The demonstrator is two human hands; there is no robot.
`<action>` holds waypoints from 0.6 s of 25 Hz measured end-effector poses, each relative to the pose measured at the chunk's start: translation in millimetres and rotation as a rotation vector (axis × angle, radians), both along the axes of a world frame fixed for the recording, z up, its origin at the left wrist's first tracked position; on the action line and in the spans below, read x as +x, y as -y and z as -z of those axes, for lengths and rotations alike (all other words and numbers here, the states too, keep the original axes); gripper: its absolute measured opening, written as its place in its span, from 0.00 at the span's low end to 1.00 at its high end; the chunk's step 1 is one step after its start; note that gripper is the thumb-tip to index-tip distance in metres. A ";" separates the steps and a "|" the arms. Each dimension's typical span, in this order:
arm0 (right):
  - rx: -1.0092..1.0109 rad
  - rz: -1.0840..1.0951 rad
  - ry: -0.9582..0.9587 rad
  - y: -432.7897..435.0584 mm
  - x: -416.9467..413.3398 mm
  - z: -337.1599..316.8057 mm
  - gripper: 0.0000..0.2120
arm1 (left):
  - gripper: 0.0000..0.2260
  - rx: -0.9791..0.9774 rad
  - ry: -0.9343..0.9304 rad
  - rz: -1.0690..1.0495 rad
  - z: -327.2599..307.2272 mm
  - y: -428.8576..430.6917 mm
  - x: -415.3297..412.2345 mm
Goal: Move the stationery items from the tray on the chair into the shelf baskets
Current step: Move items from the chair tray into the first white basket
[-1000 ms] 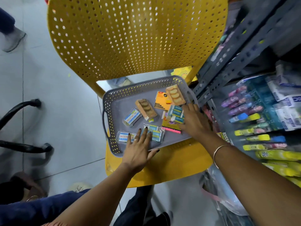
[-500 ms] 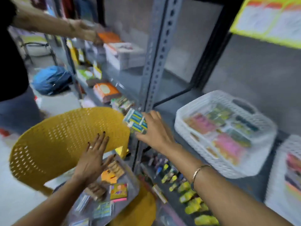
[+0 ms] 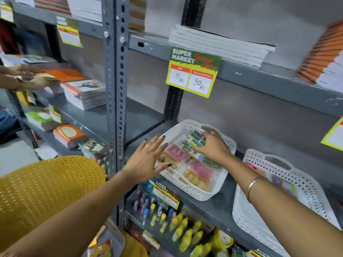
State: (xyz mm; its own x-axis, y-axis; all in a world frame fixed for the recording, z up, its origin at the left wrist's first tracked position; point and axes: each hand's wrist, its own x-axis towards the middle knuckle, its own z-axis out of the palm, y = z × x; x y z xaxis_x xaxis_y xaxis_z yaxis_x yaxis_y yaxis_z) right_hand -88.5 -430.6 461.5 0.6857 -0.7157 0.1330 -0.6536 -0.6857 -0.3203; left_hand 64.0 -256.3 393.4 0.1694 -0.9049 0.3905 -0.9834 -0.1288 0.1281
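Note:
A white shelf basket (image 3: 193, 191) sits on the grey middle shelf, holding pink, beige and blue-green stationery packets. My right hand (image 3: 213, 147) is inside it, thumb and fingers closed around blue-green packets (image 3: 195, 139) near the far end. Fingers spread and holding nothing, my left hand (image 3: 146, 160) rests against the basket's left rim. The grey tray (image 3: 118, 240) on the yellow chair (image 3: 46, 191) shows only at the bottom edge, with a colourful packet (image 3: 101, 249) in it.
A second white basket (image 3: 246, 216) stands to the right on the same shelf. A slotted grey upright (image 3: 116, 108) rises just left of my left hand. Glue bottles and pens fill the shelf below. Notebook stacks lie above and left. Another person's hands (image 3: 26, 76) work at far left.
My view swung up from the chair tray to the shelf. My right hand carried the blue-green packets from the tray into the white basket; my left hand rose from the tray to the basket's rim.

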 end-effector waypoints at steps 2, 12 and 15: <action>0.016 0.074 -0.081 18.1 -19.4 10.2 0.29 | 0.45 0.066 -0.005 0.054 0.6 13.4 -11.5; 0.103 0.170 -0.203 63.8 -33.0 45.8 0.19 | 0.43 0.133 -0.085 0.066 24.5 28.1 -20.2; 0.133 0.175 -0.260 73.2 -29.4 52.4 0.22 | 0.41 0.091 -0.093 0.066 28.5 28.3 -19.9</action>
